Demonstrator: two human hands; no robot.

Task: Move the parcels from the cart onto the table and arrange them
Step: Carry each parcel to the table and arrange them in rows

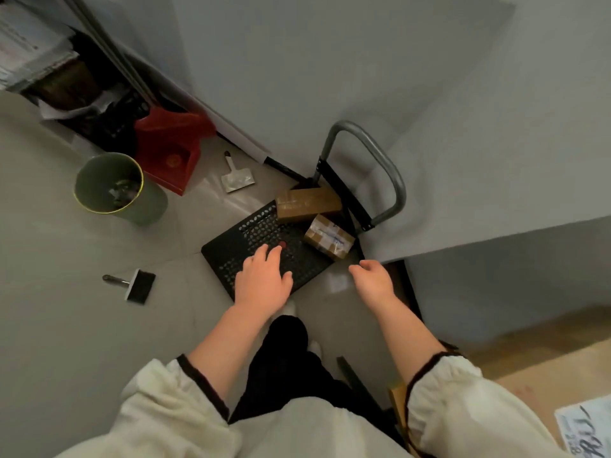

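Left fingers (264, 256) spread wide, empty, over the black cart (264, 249). Right fingers (358, 267) loosely curled, holding nothing, just off the cart's edge. Two parcels lie by the handle (380, 160): the long box (309, 200) runs crosswise along it, the small box (329, 238) sits skewed, beside the grey surface (463, 127).
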